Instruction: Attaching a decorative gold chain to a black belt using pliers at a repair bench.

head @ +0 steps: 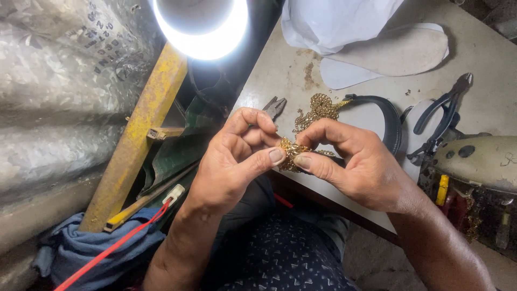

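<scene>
Both hands meet just over the near edge of the counter. Left hand is curled, its thumb and forefinger pressed together on one end of a tangled gold-coloured metal chain ornament. Right hand pinches the other end of the same piece between thumb and bent forefinger, so the two thumbs nearly touch, with the small gold cluster held between them above the person's lap.

Just behind the fingers, a larger heap of the same gold chain-work lies on the pale, stained counter, touching a black curved strap that arcs beside the right hand. A small pair of grey metal pliers rests on the counter near the left forefinger. Farther right, blue-handled pliers lie at an angle next to a worn cream-coloured machine body. Toward the back of the counter sit two pale flat shoe insoles and a crumpled white plastic bag.

Above the left hand a bright round lamp shines down. To the left, a rusty yellow metal bar leans against a corrugated metal sheet, with blue cloth and a red cord beneath it.
</scene>
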